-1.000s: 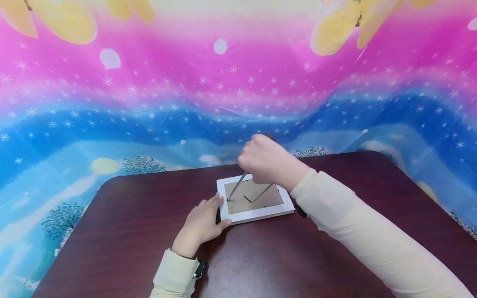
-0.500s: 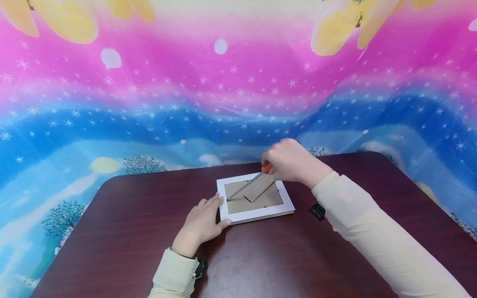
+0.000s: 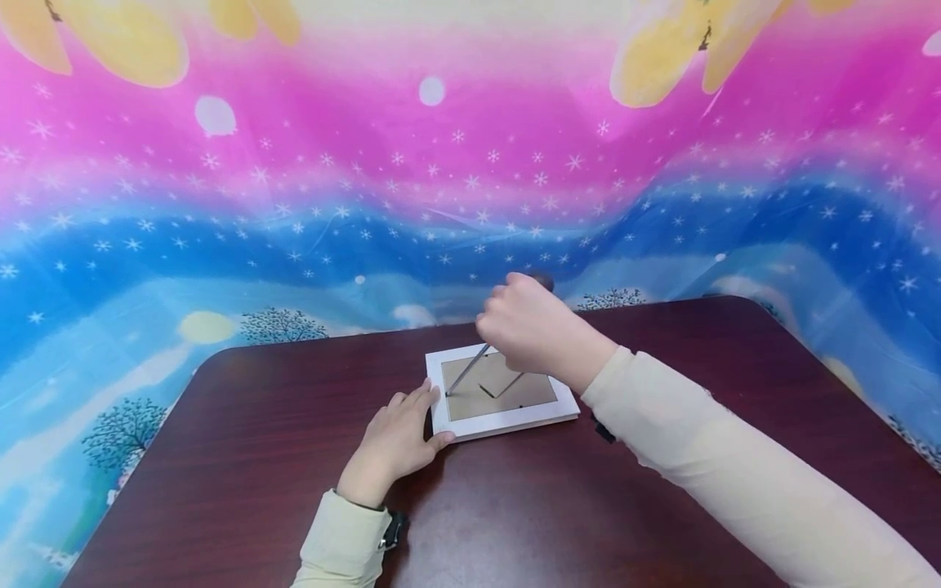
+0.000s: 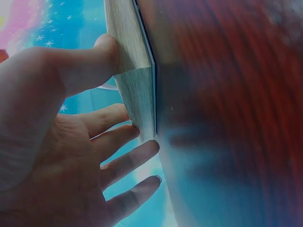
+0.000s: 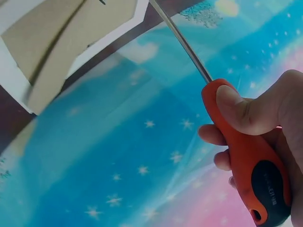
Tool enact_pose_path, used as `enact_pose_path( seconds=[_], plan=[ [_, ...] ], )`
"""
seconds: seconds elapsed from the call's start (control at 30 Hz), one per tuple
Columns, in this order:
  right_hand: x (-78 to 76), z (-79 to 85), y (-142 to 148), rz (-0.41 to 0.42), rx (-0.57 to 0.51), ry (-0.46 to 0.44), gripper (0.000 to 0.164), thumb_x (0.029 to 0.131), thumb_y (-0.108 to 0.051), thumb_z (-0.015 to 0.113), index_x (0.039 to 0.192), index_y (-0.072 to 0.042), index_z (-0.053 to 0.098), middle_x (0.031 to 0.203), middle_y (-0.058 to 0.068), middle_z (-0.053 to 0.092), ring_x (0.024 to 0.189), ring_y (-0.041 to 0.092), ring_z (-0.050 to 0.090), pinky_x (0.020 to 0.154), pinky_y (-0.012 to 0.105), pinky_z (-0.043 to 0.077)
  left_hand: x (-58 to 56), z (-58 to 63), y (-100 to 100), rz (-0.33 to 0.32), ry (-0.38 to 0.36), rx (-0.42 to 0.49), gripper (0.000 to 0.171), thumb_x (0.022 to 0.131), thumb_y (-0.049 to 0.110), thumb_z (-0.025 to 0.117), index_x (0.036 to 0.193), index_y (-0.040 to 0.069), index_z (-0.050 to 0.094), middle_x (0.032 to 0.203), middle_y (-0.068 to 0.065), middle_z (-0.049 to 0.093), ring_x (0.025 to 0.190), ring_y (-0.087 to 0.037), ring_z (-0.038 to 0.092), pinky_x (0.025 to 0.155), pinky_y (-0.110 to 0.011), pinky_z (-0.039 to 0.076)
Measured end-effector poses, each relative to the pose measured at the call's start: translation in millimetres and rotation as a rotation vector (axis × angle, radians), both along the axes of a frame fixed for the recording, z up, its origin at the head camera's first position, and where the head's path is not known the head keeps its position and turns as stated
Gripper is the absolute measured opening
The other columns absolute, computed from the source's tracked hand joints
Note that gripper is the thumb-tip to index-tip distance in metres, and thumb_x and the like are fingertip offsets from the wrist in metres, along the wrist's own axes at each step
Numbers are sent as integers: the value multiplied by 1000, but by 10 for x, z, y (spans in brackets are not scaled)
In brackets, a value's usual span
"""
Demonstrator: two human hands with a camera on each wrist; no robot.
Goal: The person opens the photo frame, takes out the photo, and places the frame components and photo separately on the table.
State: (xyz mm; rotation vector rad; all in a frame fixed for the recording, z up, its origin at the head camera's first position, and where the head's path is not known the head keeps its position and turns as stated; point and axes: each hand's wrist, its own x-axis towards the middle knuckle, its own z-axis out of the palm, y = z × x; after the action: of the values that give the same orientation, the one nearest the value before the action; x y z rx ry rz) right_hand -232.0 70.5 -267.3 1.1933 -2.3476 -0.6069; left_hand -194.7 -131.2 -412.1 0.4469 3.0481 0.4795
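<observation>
A white picture frame [image 3: 507,418] lies on the dark table with its tan backing board [image 3: 470,408] facing up. A stand leg [image 5: 57,52] is raised from the board, partly hidden by my right hand in the head view. Several small dark tabs sit along the inner edge. My left hand [image 3: 394,441] touches the frame's near left corner, fingers fairly straight along the left side and thumb on the front side. With my right hand [image 3: 525,322] I grip the orange and black handle of a screwdriver [image 5: 251,156]; its slanting shaft reaches the left inner edge of the frame.
The dark red-brown table [image 3: 243,457] has rounded far corners. Behind it hangs a colourful cloth [image 3: 367,204] with snowflakes and trees, close to the far edge. A dark strap [image 3: 392,531] is on the left wrist.
The right hand, first over the frame, tilts back to the right and lowers the screwdriver handle, then returns leftward and steepens it. The screwdriver tip and left hand stay in place.
</observation>
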Motion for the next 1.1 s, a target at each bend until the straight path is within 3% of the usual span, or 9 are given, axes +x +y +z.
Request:
enact_pose_path(
  seconds=[0.2,0.37,0.5,0.63,0.77,0.97,1.1],
  plan=[
    [83,92,-259,-13,173,62,5,69,-21,68,73,-22,72,71,-4,74,66,17,61,69,31,53,-3,-12,-5,7,4,-6,69,83,44,63,140,9,45,151,-13,41,125,-34,44,97,-55,44],
    [214,121,-527,30,362,194,11,75,-25,64,83,-25,72,78,-6,76,65,16,61,69,30,53,-4,-12,-18,6,-16,-10,68,85,43,62,141,9,44,151,-13,41,127,-35,42,100,-56,42],
    [333,101,-734,105,477,322,16,78,-18,61,86,-27,71,80,-7,77,62,14,62,70,32,53,-1,-20,-35,-24,36,1,64,84,40,64,138,10,47,144,-12,49,123,-35,46,97,-58,44],
    [406,64,-852,156,517,395,20,78,-9,61,85,-26,71,77,-7,76,63,13,61,73,32,51,9,-41,-49,-29,87,35,63,82,37,66,135,11,48,134,-12,57,118,-34,50,90,-58,48],
    [394,54,-813,136,497,371,16,78,-15,62,86,-26,71,79,-8,76,64,14,62,73,33,50,3,-43,-46,-37,79,15,64,82,39,65,137,10,47,137,-12,55,119,-34,50,92,-57,48],
    [306,81,-579,10,346,247,13,74,-33,65,81,-26,73,73,-7,76,61,14,60,69,29,51,4,-15,-30,-15,2,-43,68,84,42,63,140,8,45,149,-14,44,125,-37,44,100,-56,43],
    [253,100,-406,-56,190,106,6,71,-23,67,73,-22,73,66,-5,73,58,13,59,67,27,53,13,-11,-15,-2,-3,-58,70,84,44,62,141,7,44,150,-14,42,125,-36,43,100,-55,42]
  ],
)
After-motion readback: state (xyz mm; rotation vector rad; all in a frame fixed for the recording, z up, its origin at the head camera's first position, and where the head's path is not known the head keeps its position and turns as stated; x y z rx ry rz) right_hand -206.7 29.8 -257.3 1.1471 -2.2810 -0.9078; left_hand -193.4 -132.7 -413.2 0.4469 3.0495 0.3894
